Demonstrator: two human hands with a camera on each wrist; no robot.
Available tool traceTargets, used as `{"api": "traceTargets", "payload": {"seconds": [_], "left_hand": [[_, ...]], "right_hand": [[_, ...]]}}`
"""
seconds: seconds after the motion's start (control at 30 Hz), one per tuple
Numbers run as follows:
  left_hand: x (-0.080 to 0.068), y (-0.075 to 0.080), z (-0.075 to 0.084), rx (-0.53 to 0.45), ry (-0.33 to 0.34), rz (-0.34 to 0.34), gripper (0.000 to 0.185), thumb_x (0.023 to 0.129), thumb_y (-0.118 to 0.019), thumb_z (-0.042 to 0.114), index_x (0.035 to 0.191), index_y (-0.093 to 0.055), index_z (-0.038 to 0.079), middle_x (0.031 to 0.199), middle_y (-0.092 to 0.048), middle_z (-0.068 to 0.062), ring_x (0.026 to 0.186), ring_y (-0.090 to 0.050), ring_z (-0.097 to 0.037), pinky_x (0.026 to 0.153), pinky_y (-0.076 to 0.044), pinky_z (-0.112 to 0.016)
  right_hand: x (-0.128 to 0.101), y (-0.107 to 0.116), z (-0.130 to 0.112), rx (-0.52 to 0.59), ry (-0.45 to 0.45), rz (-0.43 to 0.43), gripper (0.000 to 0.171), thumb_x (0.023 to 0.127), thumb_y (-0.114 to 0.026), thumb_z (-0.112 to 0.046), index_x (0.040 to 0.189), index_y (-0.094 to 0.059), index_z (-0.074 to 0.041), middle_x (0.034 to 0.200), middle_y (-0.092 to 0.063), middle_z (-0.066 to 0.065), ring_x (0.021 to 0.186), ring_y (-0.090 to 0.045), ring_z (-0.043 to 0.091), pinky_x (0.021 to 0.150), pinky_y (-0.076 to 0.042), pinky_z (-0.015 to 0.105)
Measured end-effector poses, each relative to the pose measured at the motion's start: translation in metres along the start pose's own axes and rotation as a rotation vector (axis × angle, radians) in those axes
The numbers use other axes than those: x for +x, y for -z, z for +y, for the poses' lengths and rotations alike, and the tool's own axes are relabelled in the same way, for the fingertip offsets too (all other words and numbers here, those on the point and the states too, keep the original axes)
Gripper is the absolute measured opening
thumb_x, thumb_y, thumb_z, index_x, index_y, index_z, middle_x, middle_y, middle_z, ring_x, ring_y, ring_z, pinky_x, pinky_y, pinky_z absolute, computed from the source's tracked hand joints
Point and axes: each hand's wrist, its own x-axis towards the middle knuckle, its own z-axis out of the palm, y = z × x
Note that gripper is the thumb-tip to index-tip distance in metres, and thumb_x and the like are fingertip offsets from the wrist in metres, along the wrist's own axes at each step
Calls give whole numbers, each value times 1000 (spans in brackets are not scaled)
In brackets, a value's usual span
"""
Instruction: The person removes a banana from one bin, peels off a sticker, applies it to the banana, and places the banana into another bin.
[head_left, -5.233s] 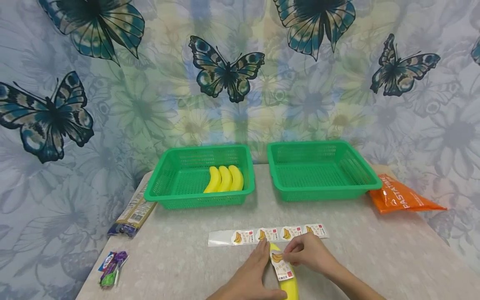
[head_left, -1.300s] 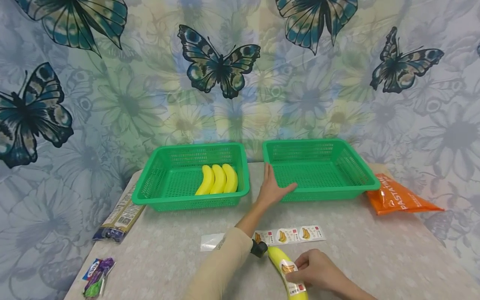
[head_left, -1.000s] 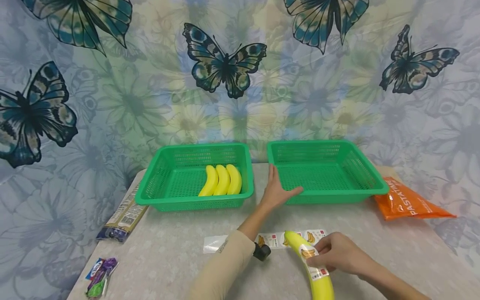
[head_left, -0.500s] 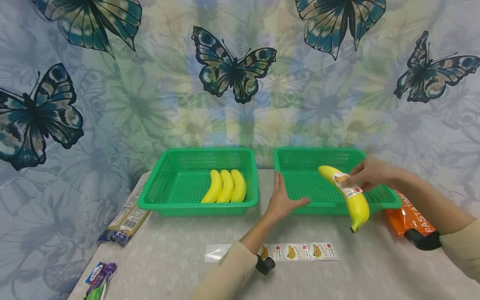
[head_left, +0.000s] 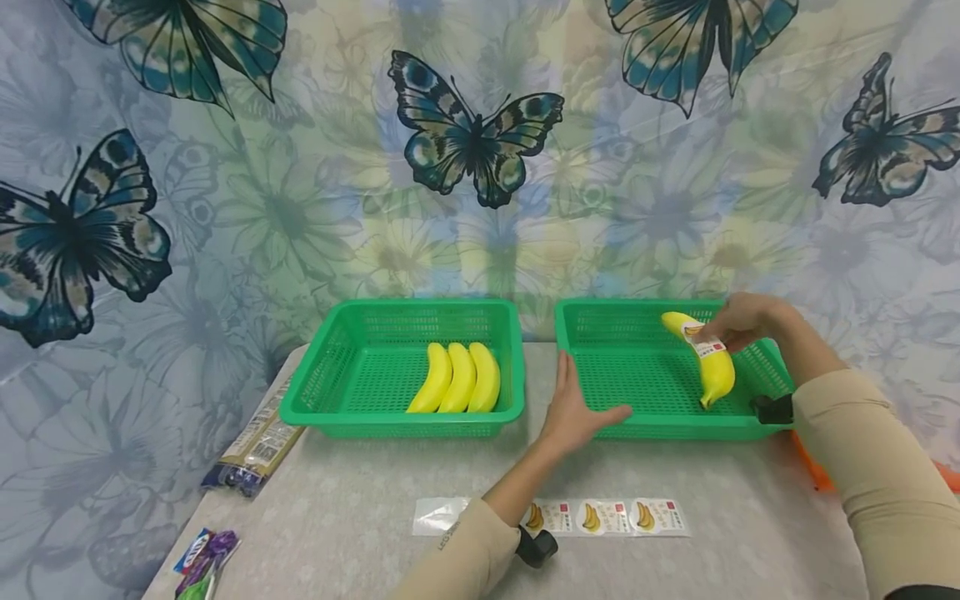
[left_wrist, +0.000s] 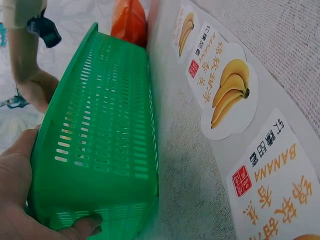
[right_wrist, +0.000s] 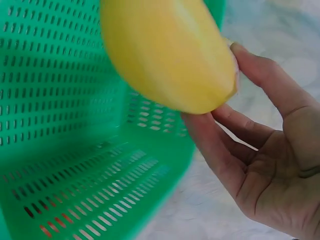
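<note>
In the head view my right hand pinches a yellow banana with a white label on it, inside the right green basket. The right wrist view shows the thumb and fingers at either side of the banana. My left hand lies at that basket's near left corner, fingers straight along its left side and thumb spread along the front. Up close in the left wrist view, the left hand touches the basket around its corner.
The left green basket holds three bananas. A strip of banana stickers lies in front, partly behind my left forearm. A long packet and wrapped sweets are at left. An orange bag shows behind the right sleeve.
My right hand lifted the labelled banana off the table, carried it forward and right, and lowered it into the right basket. My left hand left the banana for the basket corner and stays there.
</note>
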Motion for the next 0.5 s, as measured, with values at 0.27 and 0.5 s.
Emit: {"api": "traceTargets", "payload": {"seconds": [0.27,0.5], "left_hand": [[2,4,2,23,13,17,122,76,-77,56,158,2,12,166,9,1,147,-26,-35,113,-34,-58],[-4,0,1,44,12,6,120,77,-75,57,158,-1,11,166,7,1,145,-31,-36,108,-42,-54]], "right_hand": [[27,7,16,-37,-40,-59,51,91,-69,-33,115,-64,11,107,-72,11,92,-70,16,91,-57,41],[38,0,38,-66,-102,-66,50,88,-74,-26,111,-61,16,94,-74,9,83,-71,16,84,-59,38]]}}
